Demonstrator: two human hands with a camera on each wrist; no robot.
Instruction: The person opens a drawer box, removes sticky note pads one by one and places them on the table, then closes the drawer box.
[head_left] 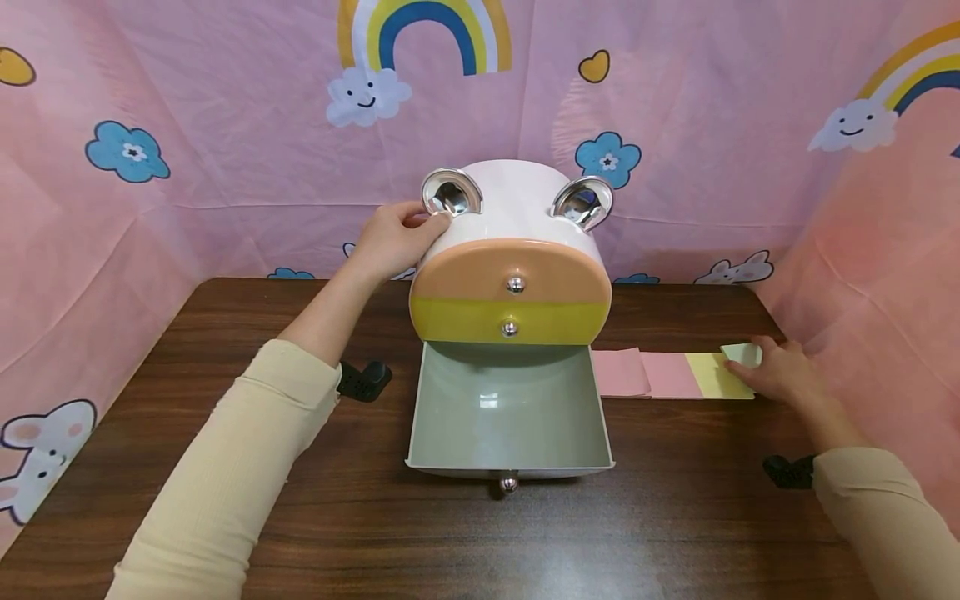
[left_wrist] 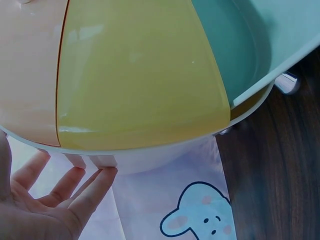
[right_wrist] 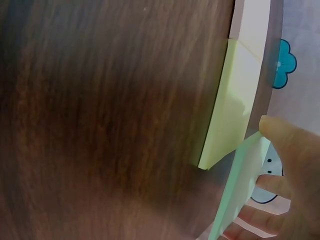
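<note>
A white desktop drawer box [head_left: 517, 200] with two silver ears stands on the table. Its orange drawer [head_left: 465, 271] and yellow drawer [head_left: 457, 321] are closed, while the pale green bottom drawer [head_left: 510, 417] is pulled out with nothing in it. My left hand [head_left: 397, 237] rests on the box's side beside one ear; its fingertips [left_wrist: 107, 172] touch the white shell in the left wrist view. At the right, my right hand [head_left: 787, 371] pinches a light green sticky note pad [right_wrist: 242, 177] between thumb and fingers, tilted up beside the yellow sticky note pad [right_wrist: 230, 110].
Pink sticky note pads [head_left: 667, 375] lie in a row between the box and the yellow pad. Dark wrist-worn pieces [head_left: 363, 382] show at both forearms. A printed pink cloth [head_left: 285, 100] hangs behind and beside the brown wooden table [head_left: 345, 517].
</note>
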